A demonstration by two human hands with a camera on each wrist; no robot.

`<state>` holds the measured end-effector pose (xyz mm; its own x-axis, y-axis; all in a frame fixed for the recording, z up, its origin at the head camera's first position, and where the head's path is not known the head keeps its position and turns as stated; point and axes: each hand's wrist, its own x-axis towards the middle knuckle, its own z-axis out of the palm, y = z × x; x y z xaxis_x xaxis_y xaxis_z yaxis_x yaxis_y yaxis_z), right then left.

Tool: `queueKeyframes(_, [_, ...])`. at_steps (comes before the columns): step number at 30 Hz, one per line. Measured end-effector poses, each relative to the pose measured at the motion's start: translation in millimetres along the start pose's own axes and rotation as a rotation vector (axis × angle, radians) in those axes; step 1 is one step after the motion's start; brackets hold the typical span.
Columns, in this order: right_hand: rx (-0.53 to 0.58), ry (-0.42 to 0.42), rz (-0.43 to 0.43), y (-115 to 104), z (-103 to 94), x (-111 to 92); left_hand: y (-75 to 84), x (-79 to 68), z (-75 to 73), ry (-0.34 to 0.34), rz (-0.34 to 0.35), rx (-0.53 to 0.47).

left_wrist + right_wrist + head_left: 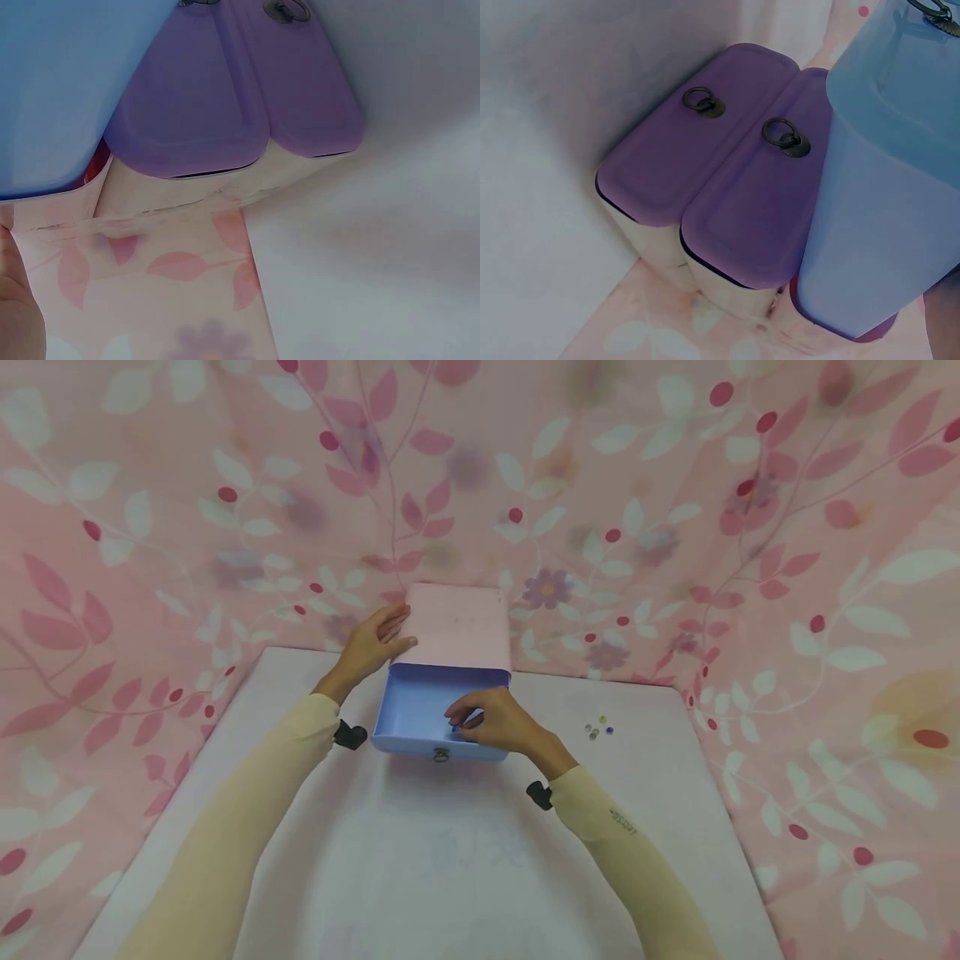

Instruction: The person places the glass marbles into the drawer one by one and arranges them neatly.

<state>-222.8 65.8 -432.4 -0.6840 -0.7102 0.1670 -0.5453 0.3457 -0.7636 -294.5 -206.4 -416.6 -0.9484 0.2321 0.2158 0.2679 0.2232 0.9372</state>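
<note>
The drawer (pixel 416 697) is jutting from the cabinet (pixel 457 627) toward the person, probably so that a hand can reach in from above. The right hand (pixel 491 718) is hanging over the drawer's right half, its thumb and fingertips closing narrowly on what looks like a blue bead (pixel 455 728); the fingers are partly hiding it, so I cannot tell whether it is touching the drawer's floor.

Behind the drawer and to its left, the left hand (pixel 375 639) is resting on the cabinet's edge, fingers fairly straight and thumb apart, gripping nothing small; it is likely steadying the cabinet against a nudge.

To the drawer's right, well apart, a few loose beads (pixel 595 732) are lying close together on the table (pixel 375 877), seemingly within easy reach. Below the drawer, two purple drawers (pixel 750 210) are sitting closed, leaving the way clear above.
</note>
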Motion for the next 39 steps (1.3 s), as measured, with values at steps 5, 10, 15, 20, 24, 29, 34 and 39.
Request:
queueKeyframes(5, [-0.018,-0.024,0.026,4,2.3,5,-1.3,1.2,-0.4,0.003,0.009,-0.015])
queueKeyframes(10, [-0.018,-0.054,0.038,6,4.5,9,-2.2,1.1,-0.3,0.004,0.01,-0.027])
queueKeyframes(15, [-0.031,-0.071,0.043,8,6.4,11,-2.2,0.8,-0.5,0.005,0.011,-0.034])
queueKeyframes(20, [0.002,-0.04,0.03,11,6.6,8,-1.5,1.2,0.7,0.005,0.023,-0.04])
queueKeyframes(24, [0.051,0.061,-0.012,14,8.9,5,-1.0,0.8,1.5,0.01,0.019,-0.033])
queueKeyframes(29, [0.156,0.27,-0.146,15,13.2,0,-1.4,-0.2,2.2,0.025,0.004,0.01])
queueKeyframes(34, [0.241,0.393,-0.257,1,6.7,-8,-3.6,0.0,2.0,0.025,0.016,0.006])
queueKeyframes(39, [0.28,0.531,-0.237,-4,-11.0,-19,-4.4,0.9,1.7,0.015,0.035,-0.005])
